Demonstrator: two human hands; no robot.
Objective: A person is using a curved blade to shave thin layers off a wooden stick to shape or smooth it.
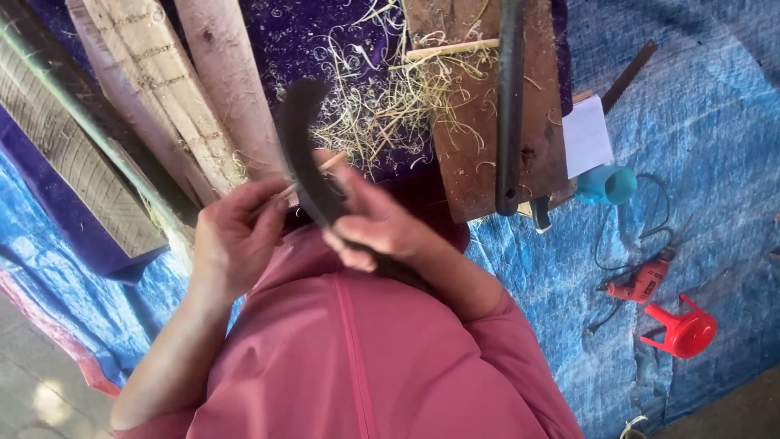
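Note:
My right hand (375, 223) grips a long, dark curved blade (299, 138) whose tip points up and away from me. My left hand (236, 236) holds a thin pale strip of wood or bamboo (329, 164) against the blade's edge. Both hands work close together just above my lap, over a pink garment (357, 358). The lower end of the blade is hidden behind my right hand and forearm.
A pile of pale curled shavings (390, 97) lies on purple cloth ahead. Wooden planks (162, 106) lean at left. A brown board (479, 122) carries a black pipe (509, 97). On the blue tarp (715, 146) lie a red drill (646, 280), a red stool (686, 332) and a teal cup (608, 184).

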